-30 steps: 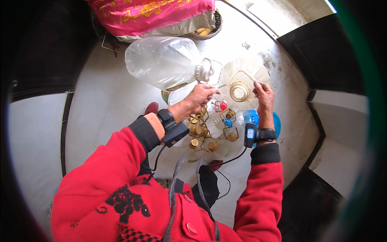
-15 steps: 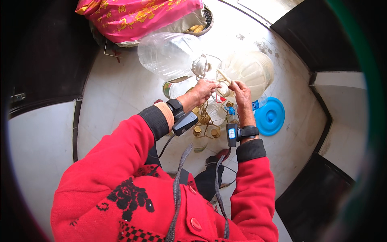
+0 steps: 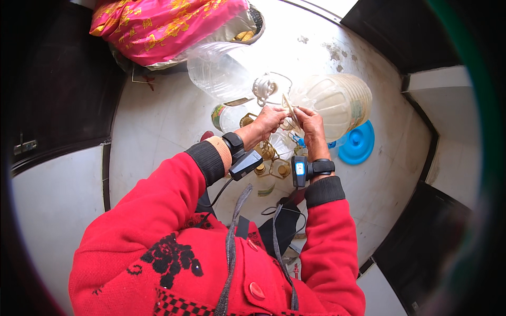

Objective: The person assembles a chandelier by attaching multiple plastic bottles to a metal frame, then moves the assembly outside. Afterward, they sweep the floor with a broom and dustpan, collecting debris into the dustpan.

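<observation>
Pinched between my right hand's [image 3: 310,126] fingers is a cream plastic handle [image 3: 288,107] at the neck of a large cloudy plastic jug [image 3: 337,102]. The fingers of my left hand [image 3: 270,120] are closed at the same handle, from the other side; exactly what they grip is partly hidden. Beyond my hands lies a large clear plastic jug [image 3: 219,73], its white neck and handle ring [image 3: 263,88] facing me. Below my hands several smaller clear bottles with gold caps [image 3: 283,169] are bunched together, with brownish handles among them.
A blue round lid [image 3: 360,145] lies on the pale floor at the right, beside the cloudy jug. At the far left stands a pink cloth bundle [image 3: 163,31] by a basket [image 3: 256,29]. Dark panels [image 3: 406,34] border the floor. Cables hang from my wrist devices.
The cloudy jug has swung to the right and shows more of its side, now overlapping the blue lid. My hands stay at its handle, and the handle has turned more upright.
</observation>
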The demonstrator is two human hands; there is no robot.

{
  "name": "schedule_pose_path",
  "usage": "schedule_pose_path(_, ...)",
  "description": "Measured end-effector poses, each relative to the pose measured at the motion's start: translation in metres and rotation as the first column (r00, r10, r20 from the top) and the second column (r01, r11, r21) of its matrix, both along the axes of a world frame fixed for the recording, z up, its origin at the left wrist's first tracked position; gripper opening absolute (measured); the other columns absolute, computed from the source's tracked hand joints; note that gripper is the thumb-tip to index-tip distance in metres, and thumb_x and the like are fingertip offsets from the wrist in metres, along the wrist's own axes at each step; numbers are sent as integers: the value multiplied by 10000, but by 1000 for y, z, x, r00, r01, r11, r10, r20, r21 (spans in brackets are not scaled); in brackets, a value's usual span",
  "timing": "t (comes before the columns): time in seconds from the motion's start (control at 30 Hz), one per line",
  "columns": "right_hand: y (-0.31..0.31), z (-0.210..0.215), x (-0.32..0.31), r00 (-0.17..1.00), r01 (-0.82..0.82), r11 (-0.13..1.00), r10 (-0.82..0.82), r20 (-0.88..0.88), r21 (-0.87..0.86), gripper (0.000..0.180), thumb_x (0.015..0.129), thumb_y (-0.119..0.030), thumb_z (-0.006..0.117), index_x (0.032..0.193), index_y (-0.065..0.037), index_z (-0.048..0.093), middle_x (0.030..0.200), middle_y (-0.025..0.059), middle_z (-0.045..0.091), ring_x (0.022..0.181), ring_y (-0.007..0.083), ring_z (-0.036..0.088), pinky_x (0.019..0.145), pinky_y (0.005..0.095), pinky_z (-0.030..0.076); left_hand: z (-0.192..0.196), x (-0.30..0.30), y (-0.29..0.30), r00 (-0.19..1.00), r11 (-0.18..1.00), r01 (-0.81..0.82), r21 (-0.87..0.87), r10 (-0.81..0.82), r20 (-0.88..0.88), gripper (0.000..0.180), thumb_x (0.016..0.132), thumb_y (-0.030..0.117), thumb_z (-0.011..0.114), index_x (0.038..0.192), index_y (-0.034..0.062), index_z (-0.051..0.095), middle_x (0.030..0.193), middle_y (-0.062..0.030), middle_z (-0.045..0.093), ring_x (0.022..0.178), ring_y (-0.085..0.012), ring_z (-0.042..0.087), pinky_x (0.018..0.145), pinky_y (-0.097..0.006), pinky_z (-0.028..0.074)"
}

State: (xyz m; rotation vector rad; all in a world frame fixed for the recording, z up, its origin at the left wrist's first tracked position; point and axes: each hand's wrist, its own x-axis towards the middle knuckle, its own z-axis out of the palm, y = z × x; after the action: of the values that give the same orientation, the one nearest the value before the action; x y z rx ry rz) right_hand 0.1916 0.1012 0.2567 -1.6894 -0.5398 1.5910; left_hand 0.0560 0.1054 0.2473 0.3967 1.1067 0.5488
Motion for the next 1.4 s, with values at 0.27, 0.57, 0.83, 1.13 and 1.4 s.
schedule_pose_path(0.27,-1,-15,3,981,83,997,-81,-176,3,123,762,-99,584,838,-8,549,740,67,596,634,128,577,573,219,460,-11,5,6,999,999,44,-2,-44,-26,94,795,185,549,790,94,569,509,64,400,356,-23,287,305,-176,211)
schedule_pose_path(0.57,-14,-37,-6,902,356,935,-346,-259,-10,95,792,-95,534,865,-43,504,745,44,580,610,109,560,544,219,467,-9,10,8,996,997,-65,-31,67,58,171,797,141,472,633,124,432,480,80,329,354,-21,243,312,-178,175)
schedule_pose_path(0.83,-10,-40,12,927,286,958,-277,-254,1,77,803,-102,520,862,-55,504,744,27,578,603,77,550,530,194,462,-23,10,24,965,992,-1,-123,34,261,112,805,152,446,835,80,527,478,96,292,357,-10,219,318,-159,159)
schedule_pose_path(1.13,1,-15,16,907,357,929,-319,-275,99,92,827,-135,483,874,-56,488,845,75,595,786,152,562,645,255,465,-16,8,14,992,997,63,-33,-59,108,110,788,176,547,805,67,544,480,91,301,367,-11,217,325,-162,149)
schedule_pose_path(1.4,27,31,14,970,212,922,-158,-184,325,97,836,-133,481,867,-42,495,831,111,608,760,168,588,692,280,472,-5,-4,14,980,985,87,150,-58,-190,148,757,192,603,807,64,547,490,66,393,361,-13,253,326,-177,174)
